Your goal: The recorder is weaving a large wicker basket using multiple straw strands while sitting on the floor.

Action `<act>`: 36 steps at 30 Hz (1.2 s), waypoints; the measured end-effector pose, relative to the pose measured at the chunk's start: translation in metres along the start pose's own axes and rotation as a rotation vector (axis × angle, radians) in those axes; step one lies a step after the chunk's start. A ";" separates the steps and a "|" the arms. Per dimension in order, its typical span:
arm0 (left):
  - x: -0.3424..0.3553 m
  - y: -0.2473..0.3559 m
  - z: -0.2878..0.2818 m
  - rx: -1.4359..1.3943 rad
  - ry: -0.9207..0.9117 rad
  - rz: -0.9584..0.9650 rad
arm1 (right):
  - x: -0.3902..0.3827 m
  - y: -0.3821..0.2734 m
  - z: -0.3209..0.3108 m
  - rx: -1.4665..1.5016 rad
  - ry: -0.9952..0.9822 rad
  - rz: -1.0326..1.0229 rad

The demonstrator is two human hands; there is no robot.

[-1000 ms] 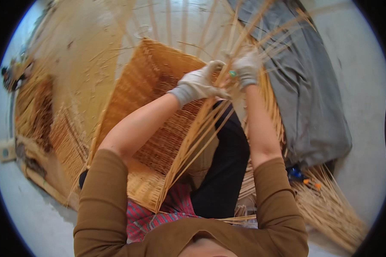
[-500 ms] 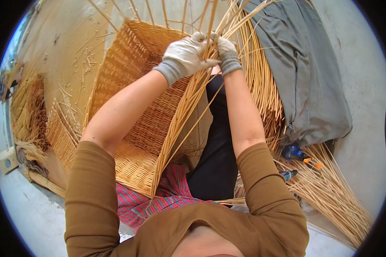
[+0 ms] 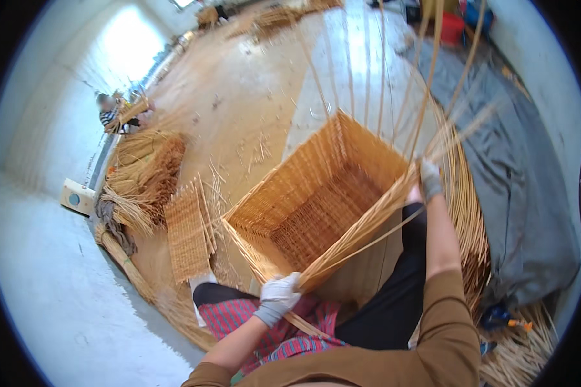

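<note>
A rectangular woven wicker basket (image 3: 316, 219) sits tilted before me, its inside visible, long loose strands rising from its back and right side. My left hand (image 3: 277, 293), in a pale glove with grey cuff, is closed on the near bottom corner of the rim, where long strands run along it. My right hand (image 3: 429, 174), gloved alike, is closed on a bunch of strands (image 3: 455, 135) at the basket's far right corner; its fingertips are partly hidden. My crossed legs (image 3: 381, 297) and a striped red cloth (image 3: 232, 313) lie under and beside the basket.
Cane bundles (image 3: 142, 168) and a flat woven panel (image 3: 184, 232) lie at left, beside a co-worker (image 3: 113, 116) farther back along the wall. At right are long canes (image 3: 471, 232), a grey cloth (image 3: 523, 193) and a blue-orange tool (image 3: 500, 317). A red container (image 3: 452, 29) stands at the back.
My left hand has moved from the gathered strands down to the basket's near corner. My right hand stays on the strands, farther right in view. The basket appears lower and the view takes in more room.
</note>
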State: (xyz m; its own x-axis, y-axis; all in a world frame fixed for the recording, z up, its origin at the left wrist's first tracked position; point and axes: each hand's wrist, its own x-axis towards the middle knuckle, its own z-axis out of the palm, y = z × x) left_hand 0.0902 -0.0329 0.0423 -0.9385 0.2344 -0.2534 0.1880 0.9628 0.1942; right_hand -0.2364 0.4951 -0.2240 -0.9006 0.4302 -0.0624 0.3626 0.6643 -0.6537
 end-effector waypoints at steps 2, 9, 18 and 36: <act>0.016 -0.050 -0.015 0.139 0.146 0.098 | -0.025 0.011 -0.008 0.531 0.156 0.135; -0.016 -0.139 0.057 -0.705 0.529 -0.980 | -0.153 -0.108 -0.005 1.282 0.050 0.269; 0.025 -0.272 -0.110 -0.241 0.199 -0.492 | -0.186 -0.241 -0.061 1.304 -0.389 0.337; 0.088 -0.305 -0.200 0.238 0.240 -0.511 | -0.118 -0.339 -0.060 0.943 -0.292 0.369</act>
State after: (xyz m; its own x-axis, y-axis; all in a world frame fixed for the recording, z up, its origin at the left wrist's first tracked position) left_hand -0.1078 -0.3334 0.1503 -0.9609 -0.2750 -0.0331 -0.2694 0.9556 -0.1194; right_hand -0.2383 0.2559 0.0497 -0.8408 0.2616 -0.4739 0.4051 -0.2764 -0.8715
